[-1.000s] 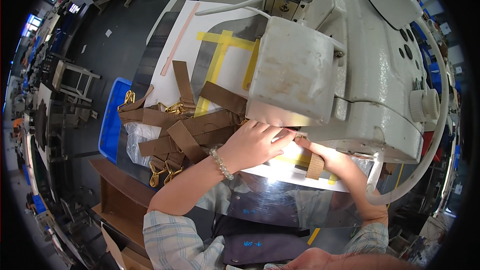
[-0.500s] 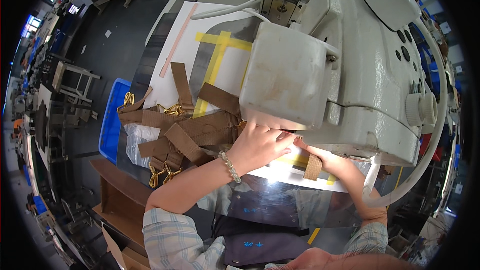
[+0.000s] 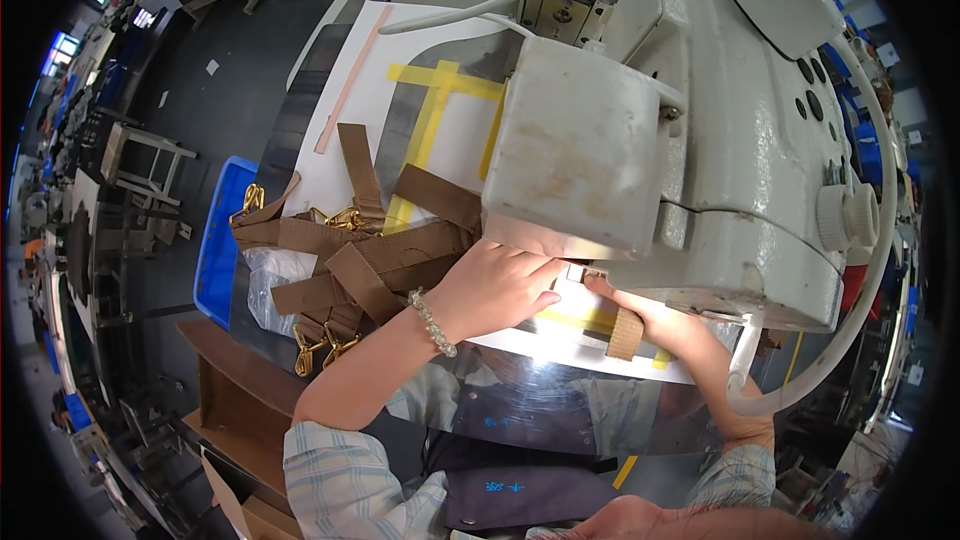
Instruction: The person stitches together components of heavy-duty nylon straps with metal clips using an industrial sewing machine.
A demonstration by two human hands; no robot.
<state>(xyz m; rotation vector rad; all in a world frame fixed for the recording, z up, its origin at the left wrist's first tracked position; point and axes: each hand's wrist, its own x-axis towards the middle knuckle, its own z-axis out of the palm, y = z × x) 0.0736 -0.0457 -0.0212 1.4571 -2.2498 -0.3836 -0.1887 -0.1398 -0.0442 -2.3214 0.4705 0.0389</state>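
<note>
My left hand (image 3: pixel 500 290), a beaded bracelet on its wrist, lies beside the heap of brown webbing straps (image 3: pixel 425 250). Its fingers are stretched out with the thumb apart and nothing visible between them; the far fingers are partly hidden by the pale box-shaped cover (image 3: pixel 570 150) of the sewing machine (image 3: pixel 740 140). Under the machine head, in bright lamplight, my right hand (image 3: pixel 645 315) is closed on a brown webbing strap (image 3: pixel 626 335). One end of that strap hangs over the fingers; the rest is hidden by the hand and the machine.
Gold metal clips (image 3: pixel 305 352) are attached to the heaped straps, near a clear plastic bag (image 3: pixel 268 285). Yellow tape (image 3: pixel 430 135) marks the white sheet on the worktop. A blue bin (image 3: pixel 215 250) and an open cardboard box (image 3: pixel 235 390) stand at the left. A white hose (image 3: pixel 880 240) curves down the right.
My left hand has drawn left, away from the right fingertips, and its thumb has spread from the fingers. My right hand stays with the strap almost unmoved.
</note>
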